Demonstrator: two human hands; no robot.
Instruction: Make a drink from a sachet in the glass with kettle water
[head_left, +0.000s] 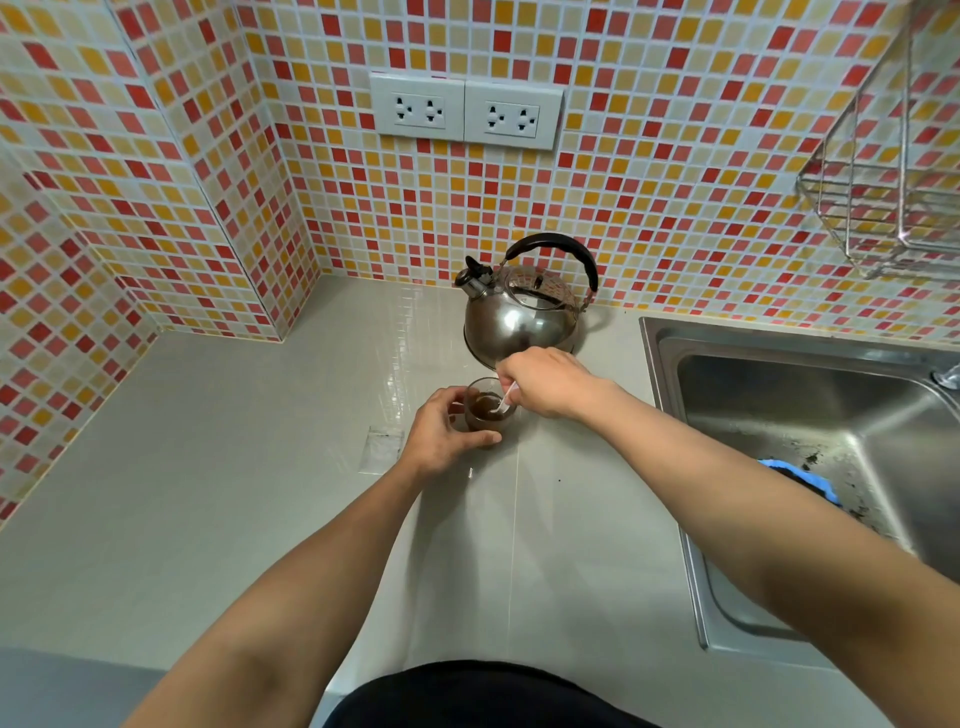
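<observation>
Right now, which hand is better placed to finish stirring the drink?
Right. The right hand already pinches the white stirrer, whose tip sits in the brown drink in the glass. The left hand is wrapped around the glass, steadying it on the counter.

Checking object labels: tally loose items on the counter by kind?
Kettle: 1
Glass: 1
White spoon: 1
Empty clear sachet: 1
Total: 4
</observation>
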